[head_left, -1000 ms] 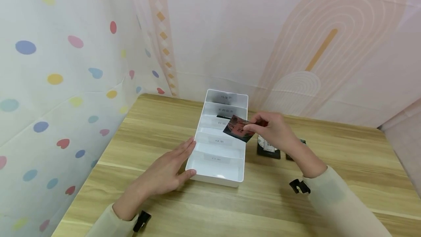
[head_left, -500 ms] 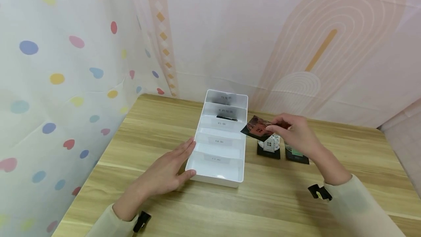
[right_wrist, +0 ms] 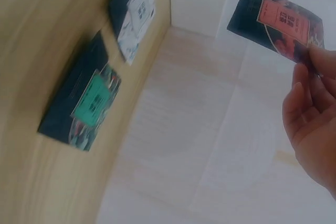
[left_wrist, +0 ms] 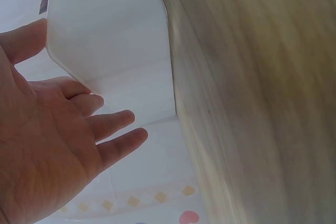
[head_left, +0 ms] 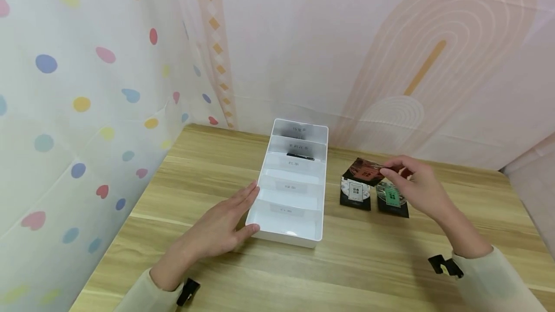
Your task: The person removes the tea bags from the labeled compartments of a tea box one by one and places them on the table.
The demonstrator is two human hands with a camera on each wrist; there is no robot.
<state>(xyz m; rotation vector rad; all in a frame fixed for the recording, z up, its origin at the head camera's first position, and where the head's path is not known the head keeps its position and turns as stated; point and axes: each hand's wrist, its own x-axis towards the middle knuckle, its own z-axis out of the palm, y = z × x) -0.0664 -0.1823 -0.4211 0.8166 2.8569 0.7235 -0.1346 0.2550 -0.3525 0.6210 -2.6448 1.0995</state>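
Observation:
Between thumb and fingers my right hand (head_left: 416, 184) pinches a black sachet with a red label (head_left: 364, 171), raised above the table. In the right wrist view the red-labelled sachet (right_wrist: 278, 22) is held by one end. Below it lie a black sachet with a white label (head_left: 355, 192) and one with a green label (head_left: 392, 199), side by side. A white divided tray (head_left: 284, 242) stands left of them, its compartments bearing printed labels. My left hand (head_left: 221, 223) rests on the tray's near left side; in the left wrist view its fingers (left_wrist: 123, 145) are extended along the wall.
The wooden table (head_left: 208, 273) ends at a patterned cloth backdrop (head_left: 295, 52) behind and a dotted curtain (head_left: 104, 124) on the left. A dark flat item (head_left: 300, 156) lies inside one of the tray's far compartments.
My right hand has moved right with the red-labelled sachet, from over the tray to above the two sachets on the table. The left hand has stayed at the tray.

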